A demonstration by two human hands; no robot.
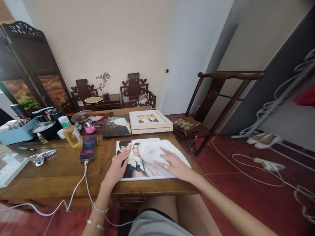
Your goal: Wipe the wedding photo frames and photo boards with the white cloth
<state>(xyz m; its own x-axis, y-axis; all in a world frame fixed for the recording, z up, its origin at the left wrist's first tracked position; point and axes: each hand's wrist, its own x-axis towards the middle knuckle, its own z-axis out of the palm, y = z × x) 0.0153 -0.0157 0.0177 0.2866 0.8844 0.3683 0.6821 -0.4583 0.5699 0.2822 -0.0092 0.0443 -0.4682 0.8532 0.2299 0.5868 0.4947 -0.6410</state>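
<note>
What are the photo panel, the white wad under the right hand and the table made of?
Photo panel: seemingly glossy print on a stiff board, probably; it lies flat with a white edge. White wad: soft cloth or tissue, matte, crumpled; cannot tell which. Table: brown wood, visible grain, slight sheen.

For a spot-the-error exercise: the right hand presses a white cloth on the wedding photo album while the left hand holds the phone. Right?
No. In the head view the left hand rests on the left edge of the wedding photo album; the phone lies untouched beside it. The right hand does press the white cloth on the album.
</note>
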